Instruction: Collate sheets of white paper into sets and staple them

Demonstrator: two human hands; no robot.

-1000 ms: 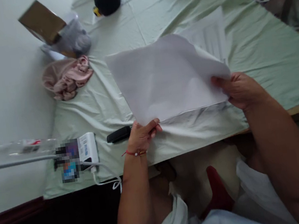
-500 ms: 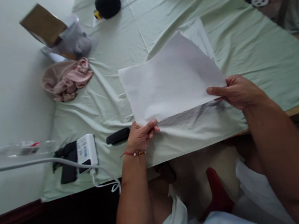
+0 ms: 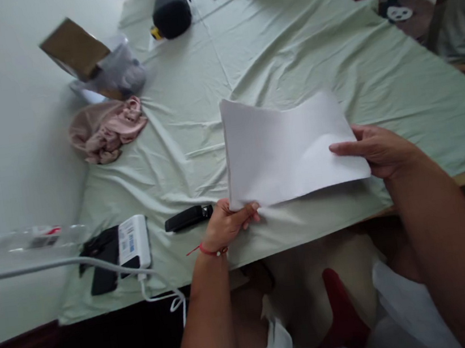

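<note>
A stack of white paper sheets (image 3: pixel 286 147) is held above the table, its surface bowed in the middle. My left hand (image 3: pixel 232 219) pinches the near left corner, thumb on top. At the right edge my right hand (image 3: pixel 377 149) grips the paper, its thumb lying on the upper face and its other fingers mostly hidden beneath. Just left of my left hand lies a black stapler-like object (image 3: pixel 185 219); its exact kind is hard to make out.
A pale green cloth (image 3: pixel 403 100) covers the table. On the left are a white power bank (image 3: pixel 133 241) with a cable, a black phone (image 3: pixel 105 273), a plastic bottle (image 3: pixel 31 239), pink fabric (image 3: pixel 113 132) and a cardboard box (image 3: pixel 74 49). A black case (image 3: pixel 172 12) stands at the back.
The sheets have come together into a neater stack; the loose sheet behind no longer sticks out. The paper's left edge and my left hand have shifted right and nearer to me.
</note>
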